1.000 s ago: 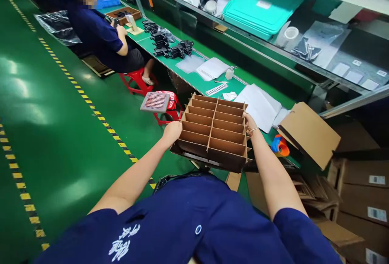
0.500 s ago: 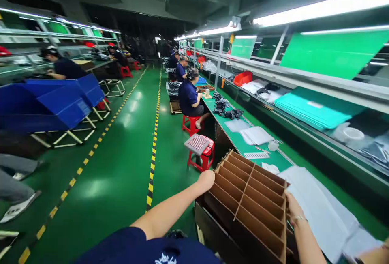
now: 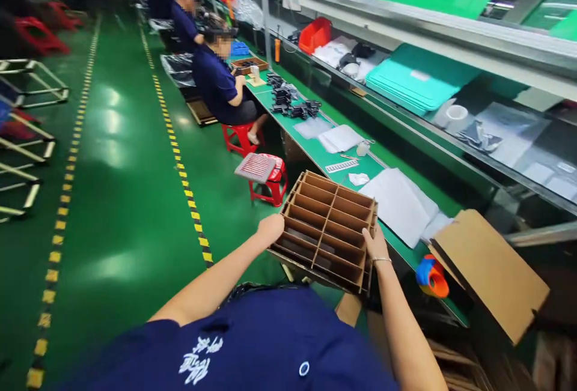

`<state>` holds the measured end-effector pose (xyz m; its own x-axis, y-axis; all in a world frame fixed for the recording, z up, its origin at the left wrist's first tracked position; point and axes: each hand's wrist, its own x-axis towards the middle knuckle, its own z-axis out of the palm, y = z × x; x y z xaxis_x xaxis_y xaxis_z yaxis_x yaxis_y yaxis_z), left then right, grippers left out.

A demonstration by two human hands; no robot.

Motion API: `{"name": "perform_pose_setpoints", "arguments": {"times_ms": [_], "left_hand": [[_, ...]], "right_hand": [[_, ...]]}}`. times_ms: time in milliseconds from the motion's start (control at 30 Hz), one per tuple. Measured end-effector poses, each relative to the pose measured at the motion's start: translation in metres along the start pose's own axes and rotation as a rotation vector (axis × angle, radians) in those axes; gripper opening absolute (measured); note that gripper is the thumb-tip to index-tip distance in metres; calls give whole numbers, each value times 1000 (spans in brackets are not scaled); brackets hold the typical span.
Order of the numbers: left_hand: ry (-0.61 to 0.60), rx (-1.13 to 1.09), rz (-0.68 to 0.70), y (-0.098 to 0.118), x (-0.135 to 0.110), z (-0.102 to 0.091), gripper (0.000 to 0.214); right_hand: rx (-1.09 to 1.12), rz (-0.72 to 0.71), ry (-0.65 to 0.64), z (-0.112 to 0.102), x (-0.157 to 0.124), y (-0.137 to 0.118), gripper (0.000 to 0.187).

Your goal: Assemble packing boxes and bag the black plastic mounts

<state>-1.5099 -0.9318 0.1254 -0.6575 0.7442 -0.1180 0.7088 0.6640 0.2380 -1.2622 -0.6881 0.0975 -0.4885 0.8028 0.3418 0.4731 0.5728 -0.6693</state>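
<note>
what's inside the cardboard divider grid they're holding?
The cardboard divider grid, gripped by the left hand and right hand, shows open cells in two columns. Dark shapes show through some near cells; the partition walls hide what they are.

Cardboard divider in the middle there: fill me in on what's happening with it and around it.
A person in a dark blue shirt holds a cardboard divider grid between both hands, left hand on its left edge and right hand on its right edge, at the edge of a green workbench. White sheets lie on the bench beside it, and an open cardboard box flap and an orange and blue tape dispenser sit to the right. Farther down the line, a co-worker sits on a red stool at the bench.
</note>
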Motion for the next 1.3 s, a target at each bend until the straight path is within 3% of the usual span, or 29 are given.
{"name": "perform_pose_setpoints", "arguments": {"times_ms": [133,233,433,733,1300], "left_hand": [[141,45,144,17,30,-12,47],[146,74,252,31,56,2,58],[22,119,271,25,67,65,67],[77,144,266,29,93,86,64],[-122,136,197,1,132,190,65]], "right_hand": [[-163,53,-40,10,37,10,70],[-255,85,-138,33,54,14,70],[-391,197,-288,76,29,32,66],[-485,225,-279,105,37,40,69],[-483,334,-362,195,13,105,66]]}}
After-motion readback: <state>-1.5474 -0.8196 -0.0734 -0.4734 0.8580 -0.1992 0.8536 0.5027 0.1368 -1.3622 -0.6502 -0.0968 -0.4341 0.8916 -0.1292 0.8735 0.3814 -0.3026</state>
